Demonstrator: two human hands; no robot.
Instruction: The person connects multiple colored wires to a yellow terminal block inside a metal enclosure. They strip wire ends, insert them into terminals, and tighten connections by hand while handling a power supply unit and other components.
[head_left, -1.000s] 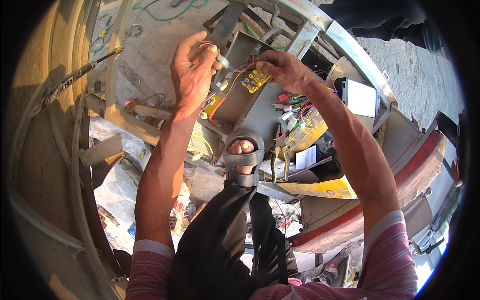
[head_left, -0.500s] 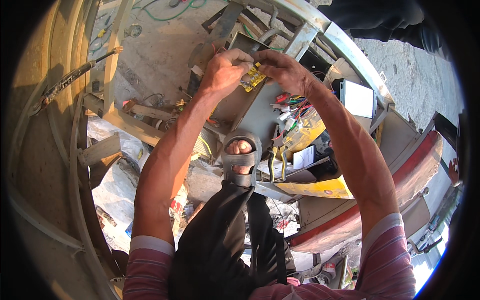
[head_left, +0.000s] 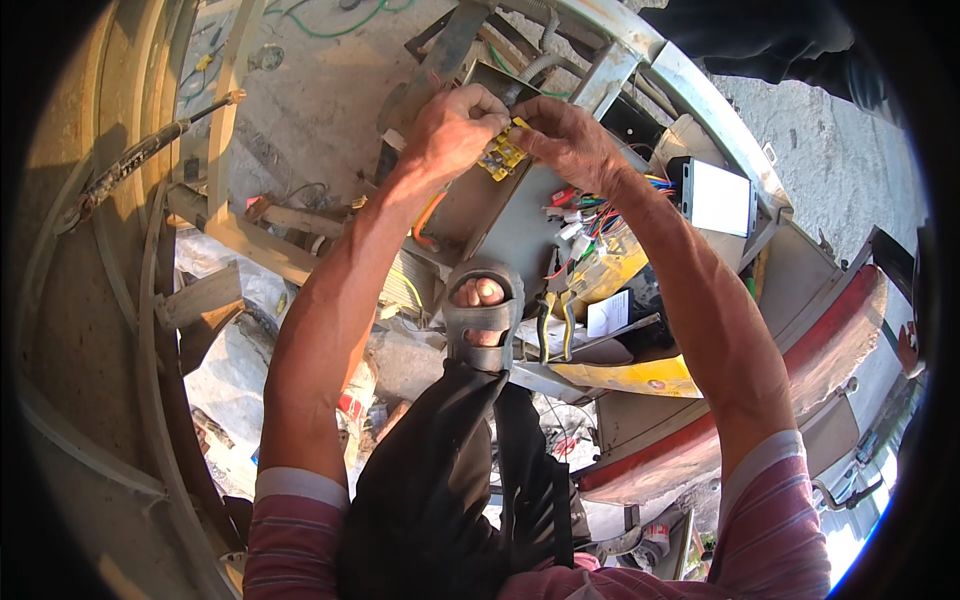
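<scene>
A small yellow slotted block [head_left: 503,160], which looks like a terminal block, hangs at the fingertips of both hands above a grey metal channel [head_left: 490,200]. My right hand [head_left: 572,145] pinches its upper right side between thumb and fingers. Close against the block's upper left corner, my left hand [head_left: 455,130] has thumb and fingers pressed together; whatever lies between them is hidden. Just below my right hand sits a bundle of coloured wires with plugs [head_left: 585,225]. Pliers with black and yellow handles [head_left: 556,318] lean open nearby.
My sandalled foot [head_left: 482,320] rests on the frame below the hands. A white-topped box [head_left: 716,197] stands right of my right forearm. A curved metal frame [head_left: 690,90] runs along the upper right. At left, a rod-like strut [head_left: 140,160] juts out. Someone's dark clothing [head_left: 760,40] shows at top right.
My left hand has shifted slightly left and up, its fingers rolling around the block's corner. The yellow block has tilted a little. An orange tube now shows more beside my left forearm.
</scene>
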